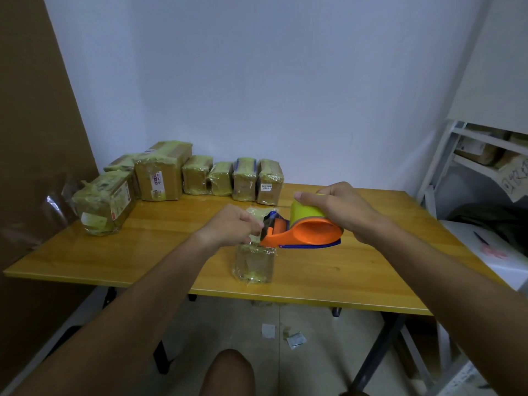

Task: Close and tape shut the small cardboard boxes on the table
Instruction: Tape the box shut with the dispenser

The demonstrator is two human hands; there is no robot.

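Small cardboard box (253,262), wrapped in clear tape, stands on the wooden bench (357,270) near its front edge. All places below are taken from this box.

Left hand (232,227) just above its top, fingers curled, the grip pinching the free end of the tape by the dispenser's mouth. Whether the hand touches the box itself cannot be told.

Tape dispenser (303,231), orange with a blue edge, hangs just above and to the right, its cutter end toward the left hand. Right hand (340,212) wraps over its yellow-green tape roll (305,210), the grip closed around the roll.

Row of taped boxes (228,178) stands well behind, along the bench's back edge; one larger taped box (104,202) sits far left.

Paper scraps (285,335) lie on the floor below. White shelving (471,155) stands far right.
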